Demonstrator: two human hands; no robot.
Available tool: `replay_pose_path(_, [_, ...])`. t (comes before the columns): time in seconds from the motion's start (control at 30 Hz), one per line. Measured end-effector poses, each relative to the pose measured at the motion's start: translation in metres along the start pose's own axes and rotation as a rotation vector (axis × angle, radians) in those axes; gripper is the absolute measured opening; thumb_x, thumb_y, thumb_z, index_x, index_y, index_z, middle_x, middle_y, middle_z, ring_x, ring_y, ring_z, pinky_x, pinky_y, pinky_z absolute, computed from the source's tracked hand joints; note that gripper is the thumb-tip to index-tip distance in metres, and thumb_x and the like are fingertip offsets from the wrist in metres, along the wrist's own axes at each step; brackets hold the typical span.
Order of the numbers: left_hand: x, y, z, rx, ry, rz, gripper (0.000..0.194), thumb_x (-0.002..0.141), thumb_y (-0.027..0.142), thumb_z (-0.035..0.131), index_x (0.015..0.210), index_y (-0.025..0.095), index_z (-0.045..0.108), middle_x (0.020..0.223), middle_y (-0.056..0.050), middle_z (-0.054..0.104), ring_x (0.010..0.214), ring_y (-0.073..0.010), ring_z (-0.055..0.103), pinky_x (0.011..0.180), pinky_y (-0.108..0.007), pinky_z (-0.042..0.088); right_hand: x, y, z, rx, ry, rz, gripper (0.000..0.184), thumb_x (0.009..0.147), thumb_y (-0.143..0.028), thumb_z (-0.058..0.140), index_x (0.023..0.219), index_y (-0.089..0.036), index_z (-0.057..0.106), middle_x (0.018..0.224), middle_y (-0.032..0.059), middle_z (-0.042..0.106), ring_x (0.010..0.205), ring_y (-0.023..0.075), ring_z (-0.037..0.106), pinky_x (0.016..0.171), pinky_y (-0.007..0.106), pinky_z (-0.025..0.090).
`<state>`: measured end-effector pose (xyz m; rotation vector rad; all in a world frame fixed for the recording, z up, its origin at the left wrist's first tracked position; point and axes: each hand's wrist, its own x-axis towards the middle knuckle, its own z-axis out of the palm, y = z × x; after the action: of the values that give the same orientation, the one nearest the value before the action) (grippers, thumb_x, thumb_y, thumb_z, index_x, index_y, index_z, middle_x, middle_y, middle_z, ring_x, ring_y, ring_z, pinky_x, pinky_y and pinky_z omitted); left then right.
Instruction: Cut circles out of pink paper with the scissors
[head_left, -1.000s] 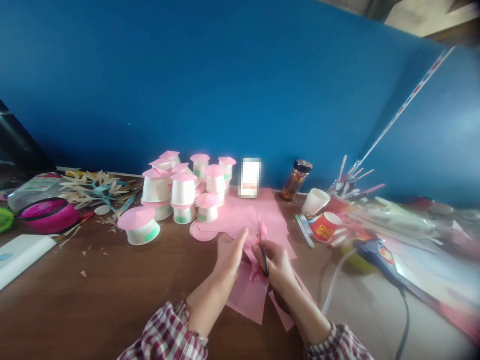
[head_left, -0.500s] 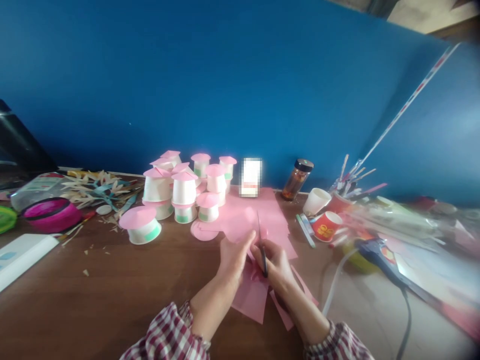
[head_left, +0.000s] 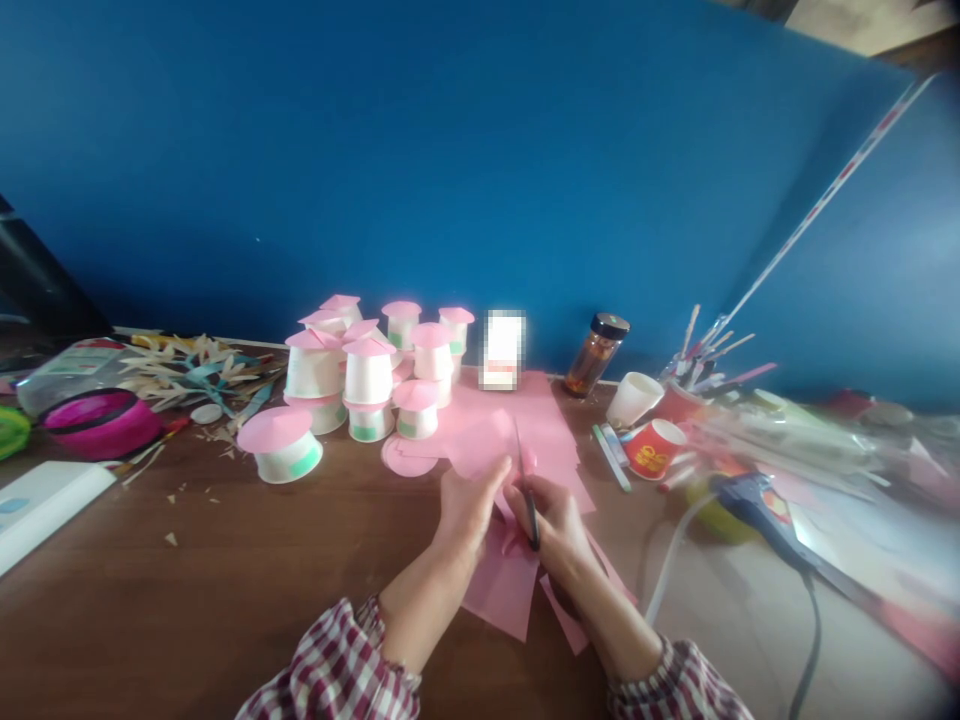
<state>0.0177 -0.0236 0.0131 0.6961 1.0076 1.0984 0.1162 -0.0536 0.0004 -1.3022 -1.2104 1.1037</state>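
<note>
My right hand (head_left: pixel 555 525) grips a pair of scissors (head_left: pixel 523 480) whose blades point away from me into a sheet of pink paper (head_left: pixel 495 440). My left hand (head_left: pixel 466 505) holds the same pink sheet just left of the blades. Both hands hover over the brown table (head_left: pixel 187 580), with more pink paper (head_left: pixel 502 595) under them. A cut pink circle (head_left: pixel 403 462) lies just beyond my left hand. Behind it stands a cluster of several upturned white paper cups with pink tops (head_left: pixel 367 375).
A pink bowl (head_left: pixel 97 422) and paper scraps (head_left: pixel 195 375) sit at the left. A brown jar (head_left: pixel 596 357), white cup (head_left: pixel 634 400), red cup (head_left: pixel 654 450) and a holder of sticks (head_left: pixel 697 370) stand at the right, with a glue gun (head_left: pixel 750 500) and its cord.
My hands and the scissors have shifted very slightly; the left thumb has closed onto the pink sheet. The view has tilted a little.
</note>
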Motion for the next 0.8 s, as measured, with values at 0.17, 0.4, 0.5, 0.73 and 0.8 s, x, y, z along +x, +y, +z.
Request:
replay_pose_path(0.17, [0.002,-0.001,-0.001,-0.04,0.007,0.017,0.034,0.064,0.038,0.072,0.08,0.008,0.069,0.053,-0.008,0.064,0.034,-0.0172,0.054,0.028,-0.025,0.038,-0.003,-0.008,0.002,-0.033,0.029,0.012,0.03,0.075,-0.043,0.067,0.066,-0.016,0.056,0.041,-0.0057,0.051,0.03,0.0115,0.051,0.031,0.018,0.037])
replay_pose_path(0.4, [0.005,0.005,0.0,-0.009,0.083,0.025,0.025,0.061,0.029,0.073,0.073,0.007,0.068,0.055,-0.009,0.065,0.041,-0.0216,0.059,0.034,-0.028,0.043,-0.004,-0.012,0.002,-0.051,0.039,-0.004,0.032,0.076,-0.043,0.065,0.062,-0.016,0.055,0.039,-0.0054,0.05,0.029,0.0113,0.05,0.031,0.018,0.033])
replay_pose_path(0.5, [0.006,0.008,0.001,-0.003,0.122,0.03,0.024,0.059,0.026,0.074,0.072,0.006,0.069,0.058,-0.01,0.066,0.046,-0.023,0.062,0.038,-0.029,0.046,-0.003,-0.009,0.001,-0.039,0.021,-0.002,0.029,0.076,-0.04,0.065,0.063,-0.016,0.055,0.04,-0.0047,0.053,0.031,0.0138,0.055,0.032,0.018,0.034])
replay_pose_path(0.73, [0.009,0.001,-0.001,0.003,0.109,0.04,0.034,0.061,0.035,0.074,0.077,0.006,0.068,0.059,-0.011,0.066,0.044,-0.0229,0.061,0.037,-0.03,0.045,-0.001,-0.004,-0.001,-0.075,0.013,-0.009,0.028,0.078,-0.04,0.064,0.066,-0.016,0.057,0.038,-0.0039,0.055,0.031,0.0133,0.053,0.032,0.019,0.034])
replay_pose_path(0.8, [0.011,-0.001,-0.002,0.001,0.134,0.07,0.034,0.06,0.035,0.075,0.076,0.006,0.068,0.062,-0.011,0.067,0.049,-0.023,0.063,0.041,-0.03,0.048,-0.001,-0.003,-0.001,-0.081,0.013,-0.009,0.027,0.077,-0.04,0.065,0.067,-0.016,0.058,0.038,-0.0043,0.054,0.031,0.013,0.052,0.032,0.019,0.035])
